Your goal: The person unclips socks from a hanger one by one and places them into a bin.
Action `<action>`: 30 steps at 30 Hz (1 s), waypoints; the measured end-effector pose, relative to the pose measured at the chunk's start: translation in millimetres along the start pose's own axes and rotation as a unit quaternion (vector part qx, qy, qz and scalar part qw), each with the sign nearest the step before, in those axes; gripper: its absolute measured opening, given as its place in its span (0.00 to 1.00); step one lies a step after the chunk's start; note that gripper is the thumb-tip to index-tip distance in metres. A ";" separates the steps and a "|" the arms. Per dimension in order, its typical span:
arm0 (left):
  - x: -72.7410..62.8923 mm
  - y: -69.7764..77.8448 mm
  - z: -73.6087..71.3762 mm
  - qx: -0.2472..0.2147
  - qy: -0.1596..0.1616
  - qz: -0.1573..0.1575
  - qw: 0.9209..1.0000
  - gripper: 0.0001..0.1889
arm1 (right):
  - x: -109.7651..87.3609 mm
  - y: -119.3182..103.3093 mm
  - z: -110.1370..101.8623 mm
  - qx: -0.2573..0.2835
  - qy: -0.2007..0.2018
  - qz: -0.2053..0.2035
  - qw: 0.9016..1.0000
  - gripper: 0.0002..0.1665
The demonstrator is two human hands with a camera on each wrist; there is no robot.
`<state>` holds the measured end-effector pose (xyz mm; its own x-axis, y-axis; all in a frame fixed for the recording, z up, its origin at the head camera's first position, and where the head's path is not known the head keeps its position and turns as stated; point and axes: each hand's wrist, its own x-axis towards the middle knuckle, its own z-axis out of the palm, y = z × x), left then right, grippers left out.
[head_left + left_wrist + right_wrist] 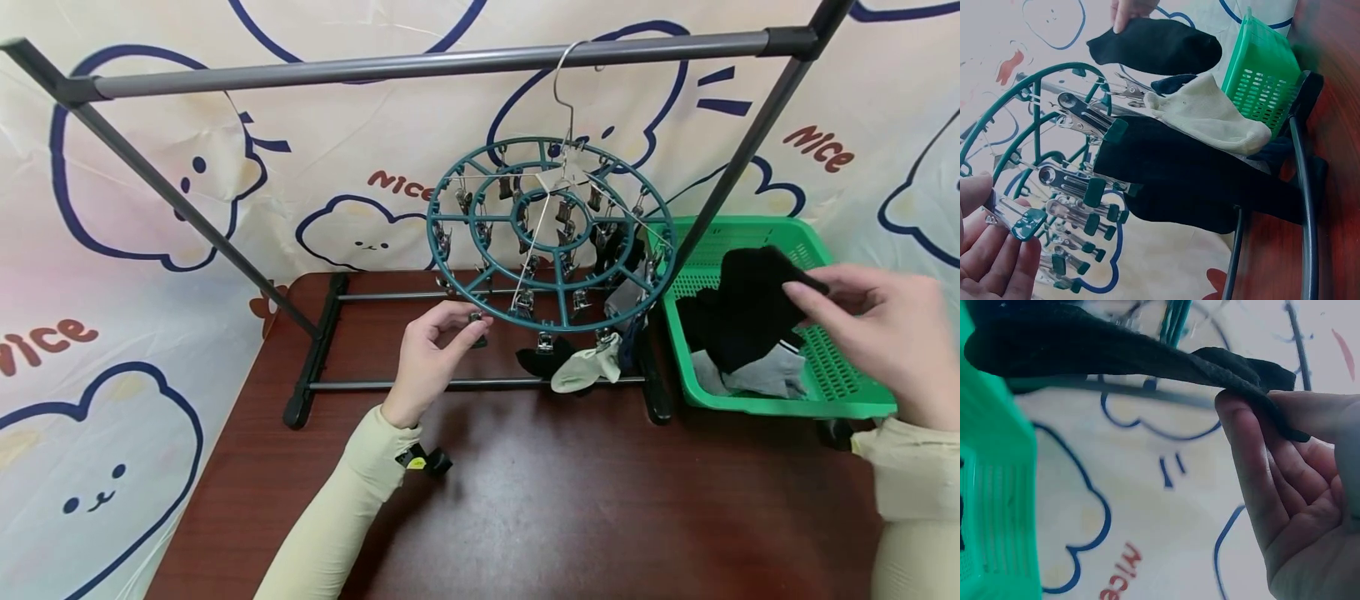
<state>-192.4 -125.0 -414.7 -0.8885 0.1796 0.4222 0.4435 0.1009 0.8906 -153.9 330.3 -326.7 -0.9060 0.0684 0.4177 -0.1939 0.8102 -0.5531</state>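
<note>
My left hand pinches a metal clip with green tips at the near left rim of a round green sock hanger. The clip holds nothing. A black sock hangs from my right hand, gripped at one end between thumb and fingers. In the right wrist view this sock stretches sideways from the fingertips. Clipped along the hanger's front and right are a pale sock, a black sock and other dark and grey socks, partly hidden behind the rings.
A green basket stands on the right, with grey socks and dark ones inside. The hanger hooks over a grey rack bar, whose feet rest on the brown table. Several bare clips dangle from the inner rings.
</note>
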 end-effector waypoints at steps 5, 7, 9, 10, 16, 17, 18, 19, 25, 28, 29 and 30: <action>0.1 -0.8 -1.0 -0.005 -0.001 -0.007 1.000 0.10 | 21.2 24.8 -2.8 0.005 -0.010 0.043 0.999 0.20; 0.2 -1.1 -1.3 -0.007 -0.001 -0.009 1.000 0.11 | 29.5 32.9 -2.2 0.002 -0.014 0.059 0.998 0.22; 0.1 -1.2 -1.6 -0.007 0.000 -0.010 1.000 0.11 | 37.2 39.5 -1.0 -0.007 -0.023 0.072 0.997 0.24; 0.1 -1.3 -1.7 -0.007 0.000 -0.011 1.000 0.11 | 41.0 42.1 0.0 -0.008 -0.029 0.081 0.996 0.25; 0.1 -1.5 -1.4 -0.007 0.001 -0.017 1.000 0.11 | 64.3 51.2 9.1 0.003 -0.074 0.125 0.989 0.34; 0.1 -1.6 -1.4 -0.007 0.001 -0.017 1.000 0.11 | 67.7 51.5 10.9 0.008 -0.080 0.127 0.989 0.34; 0.2 -1.7 -1.5 -0.007 0.001 -0.017 1.000 0.11 | 70.9 51.3 12.7 0.014 -0.086 0.130 0.988 0.34; 0.4 -1.8 -1.6 -0.007 0.001 -0.017 1.000 0.10 | 74.1 50.9 14.4 0.019 -0.092 0.131 0.987 0.34; 0.1 -3.0 -1.3 -0.011 0.005 -0.018 1.000 0.10 | 93.2 48.7 25.6 0.101 -0.118 0.141 0.978 0.23; 0.0 -2.7 -0.9 -0.014 0.005 -0.019 1.000 0.10 | 101.6 52.4 33.5 0.147 -0.136 0.153 0.968 0.18; -0.1 -2.2 -1.1 -0.014 0.005 -0.020 1.000 0.10 | 104.3 53.7 36.9 0.155 -0.143 0.155 0.965 0.17; -0.2 -1.5 -1.4 -0.015 0.006 -0.021 1.000 0.10 | 106.8 55.6 40.3 0.161 -0.149 0.156 0.963 0.17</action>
<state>-193.1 -126.6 -416.0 -0.9076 0.1648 0.3860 0.4022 0.0783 0.9122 -276.6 359.2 -341.9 -0.9975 0.0698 -0.0046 0.0424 0.5516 -0.8330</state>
